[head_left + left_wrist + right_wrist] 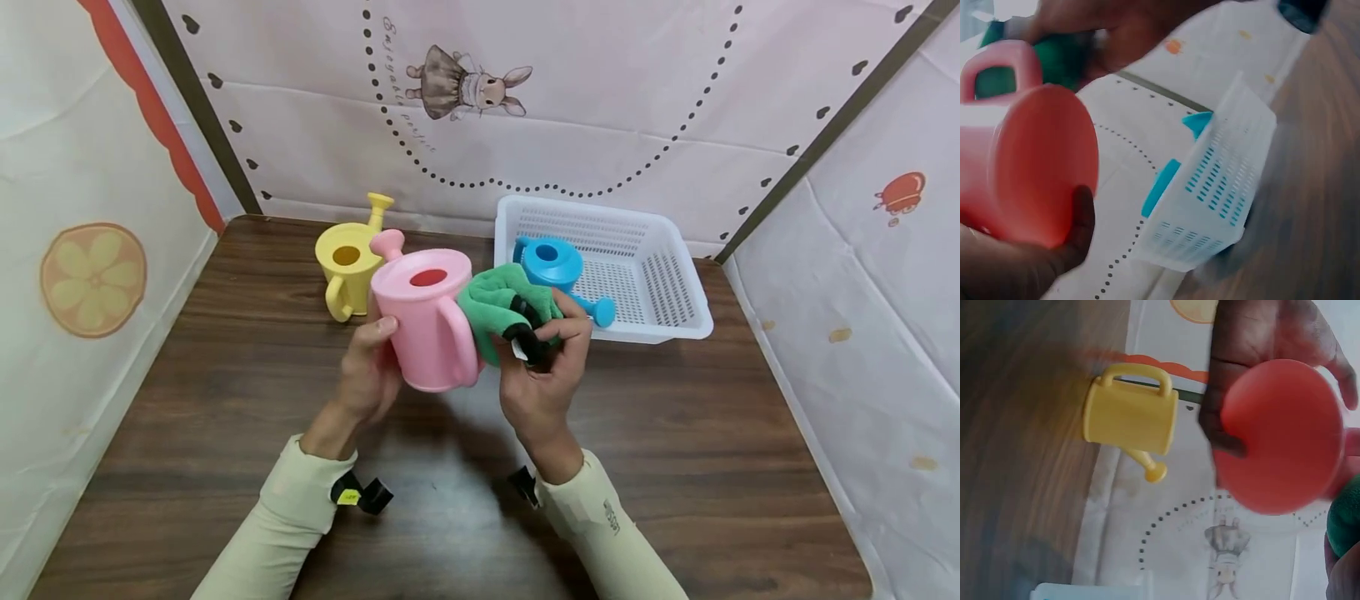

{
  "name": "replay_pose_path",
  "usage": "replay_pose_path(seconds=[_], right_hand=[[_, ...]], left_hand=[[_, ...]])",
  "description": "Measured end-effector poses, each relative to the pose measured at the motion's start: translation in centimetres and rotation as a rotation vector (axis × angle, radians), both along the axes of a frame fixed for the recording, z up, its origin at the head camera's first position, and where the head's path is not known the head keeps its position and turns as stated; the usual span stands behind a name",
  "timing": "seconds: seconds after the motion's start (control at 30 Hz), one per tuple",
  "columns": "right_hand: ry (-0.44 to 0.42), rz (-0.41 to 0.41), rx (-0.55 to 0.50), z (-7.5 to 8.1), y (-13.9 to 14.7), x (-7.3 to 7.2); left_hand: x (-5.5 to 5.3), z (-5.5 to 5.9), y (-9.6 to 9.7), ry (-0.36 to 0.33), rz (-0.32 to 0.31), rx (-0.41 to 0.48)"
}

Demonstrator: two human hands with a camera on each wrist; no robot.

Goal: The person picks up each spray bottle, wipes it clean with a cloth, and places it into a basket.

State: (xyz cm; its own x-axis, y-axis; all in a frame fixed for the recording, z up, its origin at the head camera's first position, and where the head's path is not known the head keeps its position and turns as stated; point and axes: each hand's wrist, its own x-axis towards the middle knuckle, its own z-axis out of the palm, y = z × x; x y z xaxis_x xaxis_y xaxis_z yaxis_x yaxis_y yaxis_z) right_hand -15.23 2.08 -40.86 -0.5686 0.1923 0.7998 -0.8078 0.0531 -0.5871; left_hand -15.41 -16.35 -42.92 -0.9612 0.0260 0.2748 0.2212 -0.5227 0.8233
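My left hand [366,375] grips a pink toy watering can [423,337], its thumb on the side wall and its fingers hidden behind. The can is lifted, opening upward, with its spout pointing away. In the left wrist view some fingers reach onto the can's round base [1050,162]. My right hand [546,392] pinches a bunched green cloth [487,302] with black parts and a small white tag. That cloth lies against the can's side by the handle [461,337].
Behind the pink can stands a yellow watering can [347,235] on the wooden table [697,442]. At the back right, a white perforated basket [693,321] holds a blue watering can [553,268], its spout over the front rim. Printed fabric walls enclose the table's back and sides.
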Motion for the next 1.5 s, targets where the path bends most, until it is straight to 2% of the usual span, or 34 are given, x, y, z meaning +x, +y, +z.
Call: replay_pose_path(seconds=[0.03, 0.1, 0.2, 0.3, 0.4, 0.5, 0.63, 0.73, 0.83, 0.97, 1.1, 1.17, 1.27, 1.4, 1.5], right_hand=[[-0.009, -0.001, 0.002, -0.2, 0.1, 0.0], [-0.034, -0.005, 0.023, -0.7, 0.5, 0.2], [-0.107, -0.001, 0.055, -1.7, 1.0, 0.6], [-0.169, 0.02, 0.065, -2.7, 1.2, 1.0], [-0.192, 0.054, 0.072, -3.0, 1.2, 1.3], [-0.191, 0.066, 0.065, -2.5, 1.2, 1.3], [-0.141, 0.024, 0.0, -0.7, 1.4, 0.6], [-0.073, -0.002, -0.036, 1.0, 1.8, -0.1], [-0.019, 0.035, 0.018, 2.5, 2.3, -0.4], [-0.015, 0.11, 0.158, 3.3, 3.2, -0.4], [-0.059, 0.118, 0.228, 2.9, 4.5, 0.0], [-0.073, 0.103, 0.24, 2.7, 4.9, 0.3], [-0.067, 0.083, 0.254, 2.6, 4.9, 0.4], [-0.034, 0.048, 0.217, 2.8, 3.8, 0.3], [-0.022, -0.001, 0.15, 2.0, 3.1, 0.4]], left_hand=[[0.0, 0.1, -0.2, 0.009, -0.021, 0.039], [-0.2, 0.5, -0.5, 0.034, -0.022, 0.11], [-0.6, 0.7, -1.0, 0.048, 0.042, 0.179], [-1.0, 0.4, -1.2, 0.033, 0.11, 0.2], [-1.1, -0.1, -1.5, 0.014, 0.109, 0.171], [-1.1, -0.3, -1.8, 0.019, 0.068, 0.125], [-0.9, -0.3, -2.1, 0.027, -0.012, 0.04], [-0.7, -0.4, -2.1, 0.009, -0.029, -0.032], [-0.6, -0.5, -2.0, 0.001, 0.011, -0.127], [-0.6, -0.4, -2.0, 0.033, 0.126, -0.208], [-0.8, 0.3, -2.4, 0.085, 0.22, -0.164], [-1.0, 0.5, -2.4, 0.093, 0.227, -0.146], [-1.1, 0.7, -2.3, 0.082, 0.22, -0.17], [-1.0, 0.8, -1.8, 0.087, 0.245, -0.166], [-1.1, 0.8, -1.2, 0.105, 0.281, -0.064]])
